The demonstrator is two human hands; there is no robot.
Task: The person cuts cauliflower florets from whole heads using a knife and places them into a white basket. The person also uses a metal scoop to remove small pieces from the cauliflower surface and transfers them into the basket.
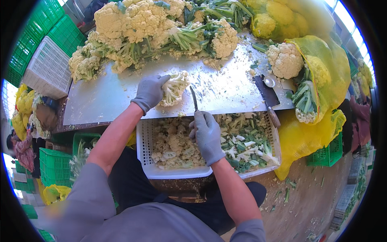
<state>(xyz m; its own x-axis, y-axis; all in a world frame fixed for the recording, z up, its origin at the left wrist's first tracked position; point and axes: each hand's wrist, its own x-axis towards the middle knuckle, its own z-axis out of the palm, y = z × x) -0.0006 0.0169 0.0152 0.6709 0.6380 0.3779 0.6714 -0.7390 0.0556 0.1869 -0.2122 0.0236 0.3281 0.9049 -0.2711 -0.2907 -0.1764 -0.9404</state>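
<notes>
My left hand, in a grey glove, grips a piece of cauliflower with its branching cut stalks turned up, over the metal tabletop. A narrow dark-bladed knife is held in my gloved right hand, its blade pointing away from me, just right of the piece and apart from it. Below my right hand, a white plastic crate holds cut cauliflower florets. To its right, a second white crate contains leaf and stalk trimmings.
Whole cauliflowers are heaped along the table's far side. A cleaver lies at the right, its handle over the edge, near a yellow mesh sack of cauliflowers. Green crates stand at left; other people are farther off.
</notes>
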